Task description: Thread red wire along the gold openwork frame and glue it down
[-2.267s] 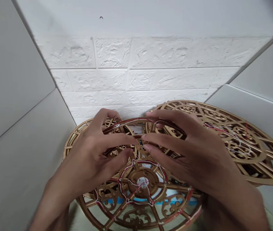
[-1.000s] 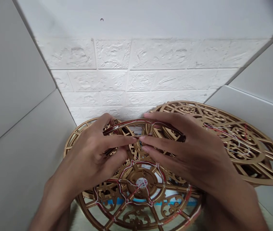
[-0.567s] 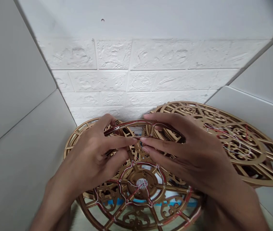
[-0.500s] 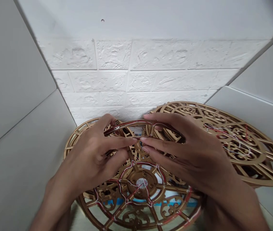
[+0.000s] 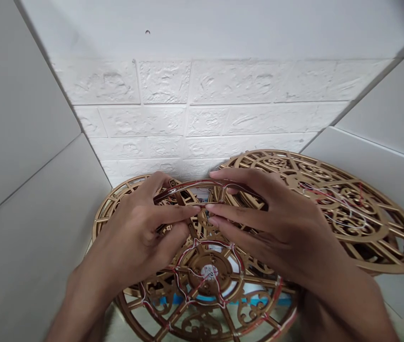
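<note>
Left hand [image 5: 134, 230] and right hand [image 5: 276, 228], both narrowly closed on a curved wire-wrapped strip [image 5: 202, 184], over a gold fretwork wheel [image 5: 209, 285] laced with red and white wires. Second fretwork wheel [image 5: 358, 218] beyond, right, below a white brick-pattern wall [image 5: 187, 118].

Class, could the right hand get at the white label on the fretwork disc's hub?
Probably yes: the right hand is close by, and only thin red-and-white wires surround the label, but its fingers are on a curved strip.

Gold scrollwork on the fretwork disc [image 5: 257, 304] — red and white wires [image 5: 187, 300]
</note>
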A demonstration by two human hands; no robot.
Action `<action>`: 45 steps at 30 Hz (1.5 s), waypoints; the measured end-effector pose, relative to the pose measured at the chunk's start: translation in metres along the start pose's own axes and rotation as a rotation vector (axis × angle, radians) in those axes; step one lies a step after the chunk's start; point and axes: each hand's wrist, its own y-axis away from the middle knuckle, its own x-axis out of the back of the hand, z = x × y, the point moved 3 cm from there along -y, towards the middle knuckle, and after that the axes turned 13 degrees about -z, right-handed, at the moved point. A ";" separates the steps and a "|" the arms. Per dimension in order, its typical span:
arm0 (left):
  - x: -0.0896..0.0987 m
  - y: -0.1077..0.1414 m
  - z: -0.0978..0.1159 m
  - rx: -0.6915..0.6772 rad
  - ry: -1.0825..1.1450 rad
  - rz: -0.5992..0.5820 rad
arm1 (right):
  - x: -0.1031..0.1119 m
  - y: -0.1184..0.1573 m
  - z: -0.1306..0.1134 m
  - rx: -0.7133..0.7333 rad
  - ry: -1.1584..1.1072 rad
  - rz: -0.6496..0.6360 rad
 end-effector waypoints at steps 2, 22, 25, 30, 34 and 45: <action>0.000 0.000 0.001 0.003 0.005 0.006 | 0.000 0.001 0.000 -0.002 -0.003 -0.002; -0.003 0.000 0.002 0.046 0.004 -0.004 | -0.003 -0.001 0.002 0.011 0.031 -0.006; -0.003 0.001 0.002 0.051 -0.003 -0.003 | -0.003 -0.002 0.002 0.014 0.040 -0.002; -0.004 0.001 0.001 0.057 0.012 -0.011 | -0.002 -0.001 0.000 0.013 0.061 -0.009; -0.003 0.001 0.001 0.052 0.001 -0.008 | -0.002 -0.003 0.000 0.007 0.074 0.000; 0.000 0.001 0.002 0.043 0.013 -0.013 | -0.001 -0.003 0.002 0.026 0.057 -0.011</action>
